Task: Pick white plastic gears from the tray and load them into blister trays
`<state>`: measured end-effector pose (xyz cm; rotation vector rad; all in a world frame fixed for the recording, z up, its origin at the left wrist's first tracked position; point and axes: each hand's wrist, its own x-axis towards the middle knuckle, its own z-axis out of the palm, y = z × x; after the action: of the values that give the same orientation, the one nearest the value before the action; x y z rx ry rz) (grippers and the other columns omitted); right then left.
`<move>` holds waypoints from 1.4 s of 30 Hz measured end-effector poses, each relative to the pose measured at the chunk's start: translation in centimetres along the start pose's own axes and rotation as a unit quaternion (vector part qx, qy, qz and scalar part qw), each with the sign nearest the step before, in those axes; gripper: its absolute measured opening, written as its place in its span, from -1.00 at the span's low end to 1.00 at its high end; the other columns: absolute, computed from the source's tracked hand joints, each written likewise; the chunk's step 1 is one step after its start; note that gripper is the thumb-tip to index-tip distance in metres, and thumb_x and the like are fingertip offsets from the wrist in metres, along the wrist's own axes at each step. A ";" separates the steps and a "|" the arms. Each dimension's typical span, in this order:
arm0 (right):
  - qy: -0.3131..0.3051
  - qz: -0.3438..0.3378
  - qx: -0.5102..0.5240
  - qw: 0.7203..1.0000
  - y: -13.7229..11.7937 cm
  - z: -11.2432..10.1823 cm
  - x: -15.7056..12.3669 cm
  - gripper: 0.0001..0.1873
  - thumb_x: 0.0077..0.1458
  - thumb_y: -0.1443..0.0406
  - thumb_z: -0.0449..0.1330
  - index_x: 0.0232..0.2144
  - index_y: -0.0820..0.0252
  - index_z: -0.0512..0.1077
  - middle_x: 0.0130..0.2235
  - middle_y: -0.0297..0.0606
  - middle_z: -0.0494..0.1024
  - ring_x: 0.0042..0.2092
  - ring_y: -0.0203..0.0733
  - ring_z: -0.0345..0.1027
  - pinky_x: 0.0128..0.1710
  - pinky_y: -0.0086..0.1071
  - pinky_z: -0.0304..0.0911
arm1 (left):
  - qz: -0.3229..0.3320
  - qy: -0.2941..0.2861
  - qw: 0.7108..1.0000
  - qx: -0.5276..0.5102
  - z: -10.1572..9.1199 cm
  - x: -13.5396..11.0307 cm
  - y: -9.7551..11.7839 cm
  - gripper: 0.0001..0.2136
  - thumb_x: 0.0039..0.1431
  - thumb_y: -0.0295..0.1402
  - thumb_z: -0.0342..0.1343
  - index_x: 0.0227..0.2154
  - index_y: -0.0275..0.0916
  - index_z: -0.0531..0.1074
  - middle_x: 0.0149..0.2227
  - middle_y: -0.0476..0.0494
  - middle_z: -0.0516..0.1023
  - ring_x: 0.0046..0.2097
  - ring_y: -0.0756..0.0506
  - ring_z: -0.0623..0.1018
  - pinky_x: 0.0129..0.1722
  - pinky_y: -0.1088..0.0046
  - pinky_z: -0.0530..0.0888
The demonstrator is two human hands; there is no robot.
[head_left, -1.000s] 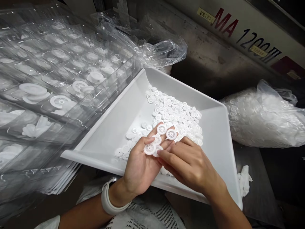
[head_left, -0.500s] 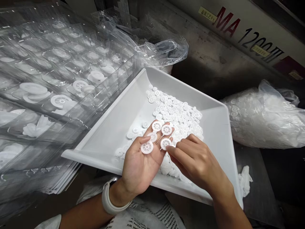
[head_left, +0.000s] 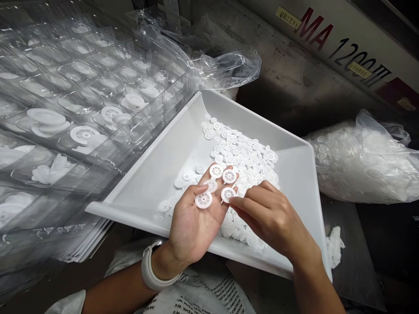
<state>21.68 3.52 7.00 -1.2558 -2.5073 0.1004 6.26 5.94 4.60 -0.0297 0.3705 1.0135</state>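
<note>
My left hand (head_left: 196, 218) is palm up over the tray, holding several small white spoked plastic wheels. One wheel (head_left: 203, 200) lies by the base of the fingers, with the thumb resting over another beside it. Two more, including a spoked wheel (head_left: 229, 176), sit out on the fingers. My right hand (head_left: 266, 213) pinches the edge of a wheel (head_left: 228, 195) at the side of the left hand; its fingertips are partly hidden. Beneath both hands, the light grey tray (head_left: 291, 174) holds a loose heap of white wheels (head_left: 242, 150).
Clear plastic blister trays (head_left: 108, 93) with white parts in their pockets are stacked at the left. A clear bag (head_left: 366, 161) full of white parts stands at the right. Behind the tray are crumpled plastic film (head_left: 229, 69) and a machine panel (head_left: 347, 48).
Almost nothing differs. The hands and the wheels in them have shifted very slightly, and the whole view has moved a little.
</note>
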 end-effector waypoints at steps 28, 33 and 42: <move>0.194 0.114 0.138 0.965 0.0 -1.7 -0.5 -0.88 0.14 0.50 0.18 -0.25 0.29 0.45 -0.43 -0.40 0.46 -0.48 -0.50 0.22 -0.47 -0.52 0.15 | 0.011 0.034 0.999 -0.016 -0.3 -0.1 0.0 -0.53 0.19 -0.49 -0.13 0.18 -0.22 0.17 0.11 -0.25 0.41 0.18 -0.19 0.39 0.18 0.20 0.35; 0.221 0.168 0.151 0.949 0.0 -1.7 -0.2 -0.89 0.17 0.47 0.17 -0.28 0.24 0.46 -0.43 -0.44 0.46 -0.46 -0.51 0.27 -0.49 -0.55 0.19 | 0.018 0.047 0.999 -0.007 -0.1 0.0 0.0 -0.53 0.18 -0.49 -0.12 0.18 -0.24 0.18 0.11 -0.28 0.41 0.18 -0.20 0.38 0.11 0.22 0.42; 0.159 0.212 0.157 0.951 0.1 -1.5 -0.3 -0.97 0.13 0.34 0.25 -0.33 0.18 0.47 -0.54 -0.50 0.39 -0.59 -0.54 0.06 -0.59 -0.56 0.04 | 0.016 0.062 0.998 0.017 0.2 0.0 -0.1 -0.52 0.16 -0.50 -0.10 0.18 -0.27 0.20 0.11 -0.34 0.41 0.13 -0.28 0.43 -0.04 0.23 0.53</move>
<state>22.37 3.22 8.35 -1.5090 -1.8363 0.3525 6.41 5.88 4.75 -0.0566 0.5024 1.0406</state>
